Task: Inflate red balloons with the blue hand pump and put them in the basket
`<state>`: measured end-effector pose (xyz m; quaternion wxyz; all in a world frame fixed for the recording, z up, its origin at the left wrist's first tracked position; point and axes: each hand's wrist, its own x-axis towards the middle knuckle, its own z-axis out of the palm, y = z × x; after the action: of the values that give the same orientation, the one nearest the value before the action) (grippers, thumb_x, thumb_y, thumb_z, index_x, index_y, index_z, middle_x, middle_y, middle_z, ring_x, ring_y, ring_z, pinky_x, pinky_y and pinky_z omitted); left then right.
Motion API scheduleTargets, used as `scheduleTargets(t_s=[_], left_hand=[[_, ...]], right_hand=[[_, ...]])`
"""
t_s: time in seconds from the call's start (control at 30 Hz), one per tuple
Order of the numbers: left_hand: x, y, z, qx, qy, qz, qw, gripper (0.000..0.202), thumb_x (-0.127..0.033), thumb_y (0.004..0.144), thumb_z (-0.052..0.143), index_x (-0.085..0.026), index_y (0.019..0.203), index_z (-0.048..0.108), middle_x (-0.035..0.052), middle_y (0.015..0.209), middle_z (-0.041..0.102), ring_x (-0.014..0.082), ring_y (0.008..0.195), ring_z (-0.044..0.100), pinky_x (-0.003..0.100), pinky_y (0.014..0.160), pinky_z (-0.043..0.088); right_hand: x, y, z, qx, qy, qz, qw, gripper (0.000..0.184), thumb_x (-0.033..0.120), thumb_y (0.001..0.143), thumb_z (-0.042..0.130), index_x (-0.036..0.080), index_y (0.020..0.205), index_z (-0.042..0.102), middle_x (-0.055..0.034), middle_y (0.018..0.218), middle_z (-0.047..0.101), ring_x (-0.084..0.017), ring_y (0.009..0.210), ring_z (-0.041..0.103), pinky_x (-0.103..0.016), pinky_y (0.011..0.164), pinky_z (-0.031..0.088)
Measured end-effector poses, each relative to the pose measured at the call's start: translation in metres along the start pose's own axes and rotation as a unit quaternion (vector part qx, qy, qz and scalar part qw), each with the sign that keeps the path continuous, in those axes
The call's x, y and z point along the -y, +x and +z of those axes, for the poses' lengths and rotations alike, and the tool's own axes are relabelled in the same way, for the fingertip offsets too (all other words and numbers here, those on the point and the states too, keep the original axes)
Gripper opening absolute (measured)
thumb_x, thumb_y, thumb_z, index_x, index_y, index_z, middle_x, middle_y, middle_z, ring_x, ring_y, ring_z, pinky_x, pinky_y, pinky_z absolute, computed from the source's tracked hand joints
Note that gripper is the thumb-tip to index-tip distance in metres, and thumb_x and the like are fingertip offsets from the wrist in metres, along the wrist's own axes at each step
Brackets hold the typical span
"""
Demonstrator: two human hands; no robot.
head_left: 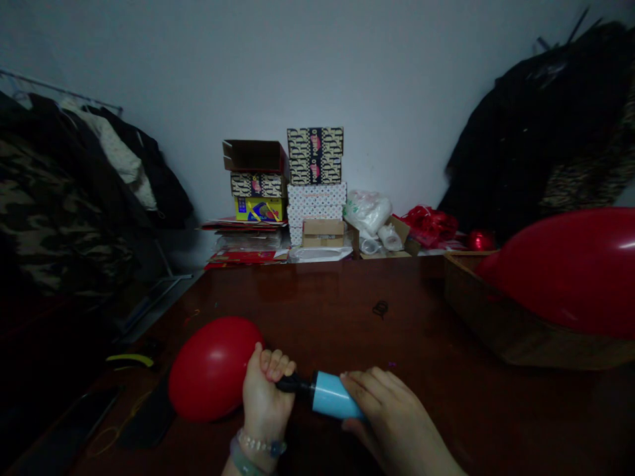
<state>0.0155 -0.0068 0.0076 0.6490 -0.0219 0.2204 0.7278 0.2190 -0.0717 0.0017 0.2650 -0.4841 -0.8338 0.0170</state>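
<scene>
A partly inflated red balloon [215, 369] sits at the left, close above the table. My left hand [269, 387], with a beaded bracelet and a bangle at its wrist, is closed around the balloon's neck, which is hidden inside the fingers. Out of that fist comes the black nozzle of a light-blue hand balloon pump [333, 395]. The pump lies sideways between both hands. My right hand [389, 410] is wrapped round the pump's blue barrel; its far end is hidden behind the palm.
More red balloons [570, 277] fill a wooden box [526, 340] at the right. A black tangled band [380, 309] lies mid-table. Stacked boxes [316, 155] and plastic bags [368, 210] stand along the far edge. A phone [82, 420] and a yellow-green strip [129, 360] lie at left.
</scene>
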Motion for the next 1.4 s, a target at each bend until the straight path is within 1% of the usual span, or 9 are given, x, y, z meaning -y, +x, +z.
scheduleTargets(t_s=[0.13, 0.23, 0.43, 0.57, 0.73, 0.87, 1.17, 1.27, 1.4], left_hand=[[-0.003, 0.002, 0.001, 0.000, 0.017, -0.004, 1.000, 0.042, -0.015, 0.090, 0.047, -0.020, 0.053, 0.027, -0.0079, 0.042, 0.025, 0.0058, 0.032, 0.026, 0.023, 0.039, 0.026], [-0.011, 0.004, 0.001, 0.003, 0.018, -0.001, 1.000, 0.042, -0.014, 0.090, 0.046, -0.020, 0.053, 0.026, -0.0080, 0.041, 0.025, 0.0057, 0.032, 0.026, 0.023, 0.039, 0.026], [-0.037, 0.009, 0.001, 0.015, 0.008, 0.041, 0.999, 0.042, -0.012, 0.091, 0.042, -0.020, 0.053, 0.026, -0.0081, 0.040, 0.027, 0.0055, 0.031, 0.028, 0.021, 0.038, 0.026], [-0.044, 0.011, 0.000, 0.020, 0.013, 0.064, 0.998, 0.042, -0.012, 0.091, 0.040, -0.020, 0.053, 0.025, -0.0078, 0.040, 0.027, 0.0060, 0.031, 0.029, 0.022, 0.039, 0.028], [-0.039, 0.009, 0.001, 0.019, 0.011, 0.076, 0.997, 0.040, -0.011, 0.091, 0.039, -0.020, 0.054, 0.025, -0.0077, 0.040, 0.029, 0.0056, 0.031, 0.030, 0.021, 0.039, 0.028], [-0.029, 0.006, 0.003, 0.013, -0.003, 0.061, 0.998, 0.041, -0.011, 0.092, 0.040, -0.020, 0.054, 0.025, -0.0077, 0.040, 0.028, 0.0053, 0.031, 0.030, 0.021, 0.039, 0.028], [-0.004, -0.003, -0.001, 0.005, -0.012, 0.000, 1.000, 0.042, -0.014, 0.089, 0.046, -0.020, 0.053, 0.027, -0.0077, 0.041, 0.026, 0.0054, 0.032, 0.027, 0.022, 0.038, 0.025], [-0.002, -0.007, 0.001, 0.004, 0.003, -0.003, 1.000, 0.042, -0.014, 0.089, 0.046, -0.020, 0.053, 0.026, -0.0078, 0.042, 0.024, 0.0052, 0.032, 0.026, 0.022, 0.039, 0.025], [-0.003, -0.008, 0.005, 0.011, 0.028, 0.008, 1.000, 0.043, -0.018, 0.090, 0.049, -0.019, 0.053, 0.026, -0.0082, 0.042, 0.024, 0.0051, 0.032, 0.025, 0.022, 0.039, 0.025]], right_hand=[[-0.001, 0.002, -0.006, 0.036, 0.045, 0.012, 0.998, 0.052, 0.017, 0.069, 0.078, 0.023, 0.119, 0.063, -0.0039, 0.113, 0.069, -0.025, 0.100, 0.063, -0.042, 0.094, 0.049], [-0.005, 0.002, -0.014, 0.049, 0.060, 0.013, 0.997, 0.052, 0.019, 0.070, 0.079, 0.023, 0.120, 0.063, -0.0050, 0.112, 0.069, -0.025, 0.098, 0.063, -0.041, 0.092, 0.049], [-0.022, -0.002, -0.031, 0.058, 0.058, -0.002, 0.997, 0.046, 0.026, 0.079, 0.073, 0.023, 0.123, 0.060, -0.0067, 0.115, 0.067, -0.025, 0.101, 0.062, -0.042, 0.092, 0.049], [-0.028, -0.004, -0.035, 0.058, 0.053, -0.008, 0.997, 0.043, 0.026, 0.083, 0.069, 0.022, 0.125, 0.058, -0.0080, 0.117, 0.066, -0.025, 0.103, 0.061, -0.042, 0.093, 0.050], [-0.027, -0.005, -0.029, 0.001, 0.007, -0.031, 0.999, 0.042, 0.021, 0.081, 0.069, 0.018, 0.122, 0.059, -0.0114, 0.115, 0.067, -0.027, 0.101, 0.063, -0.045, 0.090, 0.052], [-0.024, -0.006, -0.023, -0.026, -0.017, -0.039, 0.999, 0.045, 0.016, 0.078, 0.070, 0.018, 0.122, 0.060, -0.0109, 0.116, 0.067, -0.028, 0.102, 0.063, -0.046, 0.091, 0.052], [0.001, -0.001, -0.010, -0.019, 0.009, -0.026, 0.999, 0.053, 0.010, 0.068, 0.075, 0.020, 0.118, 0.062, -0.0061, 0.112, 0.069, -0.027, 0.099, 0.064, -0.045, 0.091, 0.053], [0.005, 0.000, -0.005, -0.004, 0.028, -0.010, 1.000, 0.052, 0.011, 0.069, 0.074, 0.020, 0.119, 0.062, -0.0059, 0.113, 0.069, -0.027, 0.100, 0.064, -0.046, 0.092, 0.052], [0.003, -0.001, -0.004, 0.013, 0.068, 0.000, 0.998, 0.050, 0.014, 0.072, 0.075, 0.023, 0.119, 0.061, -0.0046, 0.112, 0.068, -0.024, 0.099, 0.063, -0.041, 0.091, 0.051]])
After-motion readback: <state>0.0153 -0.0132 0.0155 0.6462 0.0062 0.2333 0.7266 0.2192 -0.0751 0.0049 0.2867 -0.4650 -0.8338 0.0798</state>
